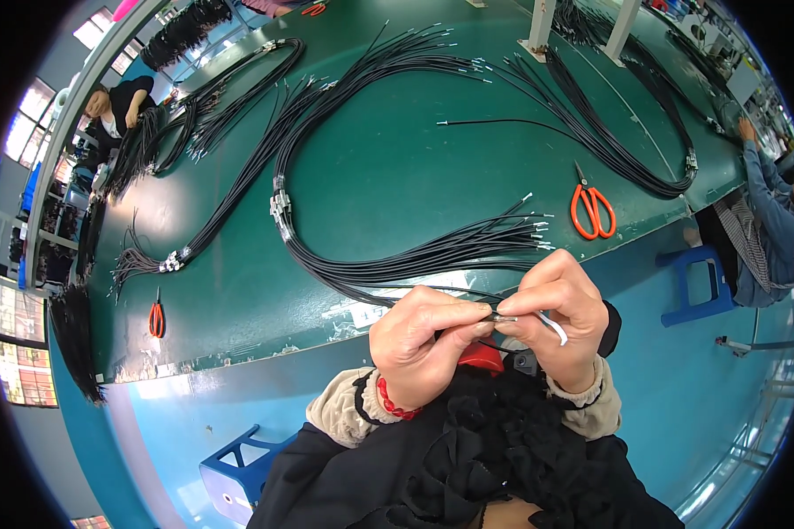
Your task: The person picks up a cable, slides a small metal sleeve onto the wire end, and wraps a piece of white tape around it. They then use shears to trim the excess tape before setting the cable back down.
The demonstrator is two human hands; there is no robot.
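Black ruffled clothing point(485, 450) sat closest to the cam, w/ both forearms coming up out of it. Left hand point(423, 339), red bead bracelet point(393, 401) at the wrist, was pinched shut on a thin black wire point(454, 293) near its end; thumb and forefinger met right at the small metal tip point(503, 316). Right hand point(560, 313) was closed too, fingertips pressed onto the same tip from the other side, w/ a short white piece point(556, 328) sticking out below the fingers; couldn't tell what it was.

Key relation: wire's long axis ran roughly left-right between the two pinches, its free length trailing off left and up toward the table. Hands were touching at the tip, so both were equally near; left held the wire body, right the end.

Something red point(481, 354) showed just under the hands, partly hidden.

Beyond lay the green table point(388, 167), w/ a bundle of black wires point(432, 256) just past the hands, ends fanned right. Orange-handled scissors point(593, 212) lay to the right of those ends, a smaller pair point(156, 319) at the left table edge. Other people sat far left and far right. Blue stool point(234, 472) was at lower left.
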